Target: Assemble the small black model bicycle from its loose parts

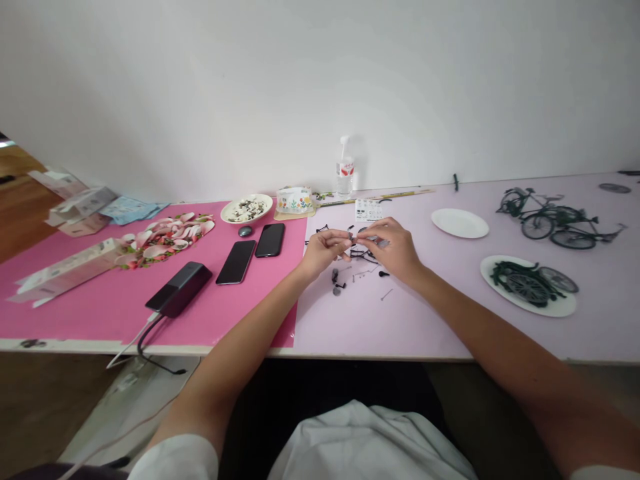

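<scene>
Our left hand (pixel 320 253) and right hand (pixel 395 248) both pinch a small part (pixel 353 239) in their fingertips | it sits on our side of the printed sheet (pixel 369 210), between both hands, neither nearer | long axis too small to tell

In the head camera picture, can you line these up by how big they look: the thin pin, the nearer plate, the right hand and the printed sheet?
1. Nearer plate
2. Right hand
3. Printed sheet
4. Thin pin
</scene>
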`<state>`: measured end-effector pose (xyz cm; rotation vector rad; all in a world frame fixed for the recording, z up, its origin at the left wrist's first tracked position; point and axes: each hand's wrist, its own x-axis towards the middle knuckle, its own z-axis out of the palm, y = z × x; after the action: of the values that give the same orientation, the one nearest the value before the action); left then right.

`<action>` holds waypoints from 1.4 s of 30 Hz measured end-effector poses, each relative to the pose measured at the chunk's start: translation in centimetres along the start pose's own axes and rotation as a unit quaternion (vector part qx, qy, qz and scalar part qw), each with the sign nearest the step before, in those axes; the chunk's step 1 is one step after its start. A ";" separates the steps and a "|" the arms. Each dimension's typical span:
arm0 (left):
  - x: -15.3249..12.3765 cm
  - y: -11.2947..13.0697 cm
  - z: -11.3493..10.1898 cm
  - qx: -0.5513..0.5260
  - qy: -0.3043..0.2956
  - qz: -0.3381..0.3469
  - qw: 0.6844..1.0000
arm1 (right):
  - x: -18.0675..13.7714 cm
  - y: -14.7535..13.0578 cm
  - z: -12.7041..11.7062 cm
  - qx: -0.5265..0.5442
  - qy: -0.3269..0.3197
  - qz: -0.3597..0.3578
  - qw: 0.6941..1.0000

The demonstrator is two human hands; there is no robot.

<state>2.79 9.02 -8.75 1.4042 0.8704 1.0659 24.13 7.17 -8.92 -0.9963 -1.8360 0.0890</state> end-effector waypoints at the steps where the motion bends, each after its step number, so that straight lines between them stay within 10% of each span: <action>1: 0.0 0.0 0.0 -0.001 -0.001 0.001 1.000 | 0.0 0.0 0.0 0.004 0.000 0.001 1.000; 29: -0.3 0.7 0.2 -0.013 0.001 -0.040 0.999 | 0.0 0.0 0.4 0.023 -0.056 0.037 0.997; 42: -0.3 0.8 0.4 0.012 0.020 -0.040 0.999 | 0.0 -1.3 0.3 0.026 0.028 -0.091 0.995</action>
<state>2.97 8.49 -7.96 1.3596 0.9630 1.0287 23.11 6.45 -8.42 -0.7832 -1.8558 -0.0016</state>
